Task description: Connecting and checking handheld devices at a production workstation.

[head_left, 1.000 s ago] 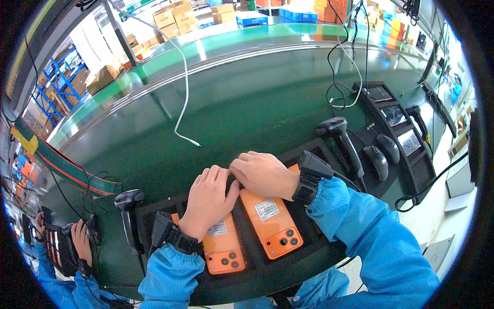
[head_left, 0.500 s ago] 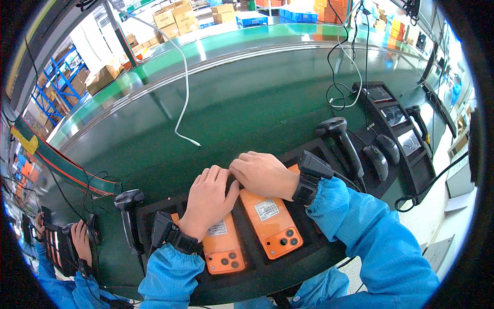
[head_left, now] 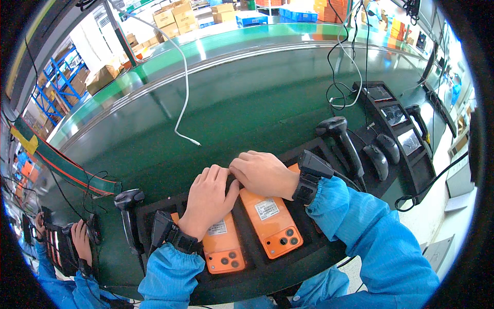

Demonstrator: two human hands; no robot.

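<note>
Two orange smartphones lie back up in a black tray: the left phone and the right phone, each with a white label and a camera block at its near end. My left hand rests over the left phone's far part, fingers stretched forward and close together. My right hand bends over the far end of the right phone, its fingers curled and their tips hidden. Both hands meet at the tray's far side. Orange edges of other items peek out beside my wrists, mostly covered. Each wrist wears a black strapped device.
Barcode scanners stand at left and right. Two black computer mice lie beside a black rack holding dark devices. A white cable hangs over the green bench. A co-worker's hand is at far left.
</note>
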